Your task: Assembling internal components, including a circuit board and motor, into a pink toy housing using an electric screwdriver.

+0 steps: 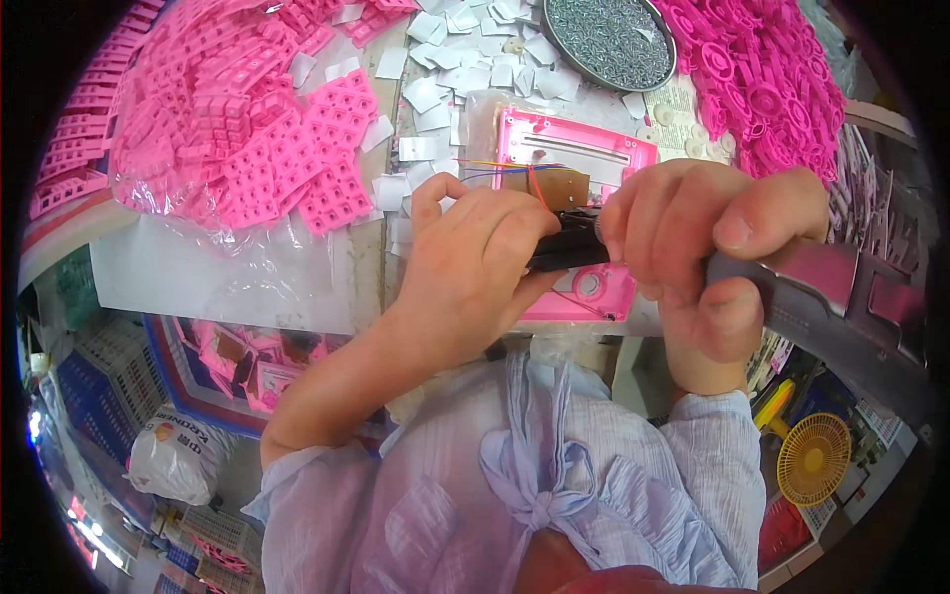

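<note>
My left hand (473, 247) is closed around a small black part (568, 247), its fingers bent over the top. In my right hand (683, 223) is a dark grey power screwdriver (841, 312), its body pointing off to the right and its nose end meeting the black part. My right fingers hide the bit. Beneath both hands lies a pink plastic housing (633, 156) with a round speaker-like ring (591, 285) at its near side. A brown circuit board (571, 186) sits over the housing, with red, yellow and blue wires (490, 169) running from it.
Pink key-grid parts (247, 139) pile up at the left in clear plastic. White square pieces (460, 74) lie scattered at the back, beside a round dish of screws (609, 45). More pink parts (762, 89) heap at the right. A blue crate (183, 366) stands below the table.
</note>
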Tool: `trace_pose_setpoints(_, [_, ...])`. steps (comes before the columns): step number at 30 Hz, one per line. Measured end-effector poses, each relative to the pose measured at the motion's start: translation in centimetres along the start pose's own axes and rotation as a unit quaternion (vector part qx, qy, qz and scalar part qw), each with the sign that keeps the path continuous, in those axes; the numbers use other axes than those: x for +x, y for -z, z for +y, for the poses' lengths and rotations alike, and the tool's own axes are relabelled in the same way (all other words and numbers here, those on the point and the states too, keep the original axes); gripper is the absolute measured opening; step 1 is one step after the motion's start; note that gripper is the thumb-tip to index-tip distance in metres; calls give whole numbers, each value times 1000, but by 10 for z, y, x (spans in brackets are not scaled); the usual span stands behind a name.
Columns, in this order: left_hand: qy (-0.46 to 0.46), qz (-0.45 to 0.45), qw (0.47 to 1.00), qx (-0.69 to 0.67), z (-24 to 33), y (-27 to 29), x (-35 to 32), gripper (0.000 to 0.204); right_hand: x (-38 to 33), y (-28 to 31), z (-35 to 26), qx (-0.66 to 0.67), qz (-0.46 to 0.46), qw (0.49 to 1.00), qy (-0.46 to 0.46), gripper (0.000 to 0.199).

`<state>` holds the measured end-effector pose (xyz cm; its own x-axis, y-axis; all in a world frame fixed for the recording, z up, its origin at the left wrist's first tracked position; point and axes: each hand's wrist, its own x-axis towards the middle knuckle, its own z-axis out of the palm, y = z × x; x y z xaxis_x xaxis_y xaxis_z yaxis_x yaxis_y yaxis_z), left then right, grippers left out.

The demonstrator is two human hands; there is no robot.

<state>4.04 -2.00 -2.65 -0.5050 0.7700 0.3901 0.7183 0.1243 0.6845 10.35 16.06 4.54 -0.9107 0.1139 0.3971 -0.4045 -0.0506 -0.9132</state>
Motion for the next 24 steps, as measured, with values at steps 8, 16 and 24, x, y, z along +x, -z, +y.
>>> trace_pose_setpoints(8, [-6, 13, 1000, 12, 0, -4, -3, 46, 0, -13, 1, 10, 17, 1000, 10, 34])
trace_pose_setpoints(16, [6, 1, 1000, 15, 1, -1, 0, 44, 2, -2, 1, -10, 14, 999, 35, 42])
trace_pose_setpoints(24, [2, -78, 997, 18, -1, 11, 13, 43, -29, 40, 0, -290, -54, 946, -137, 85])
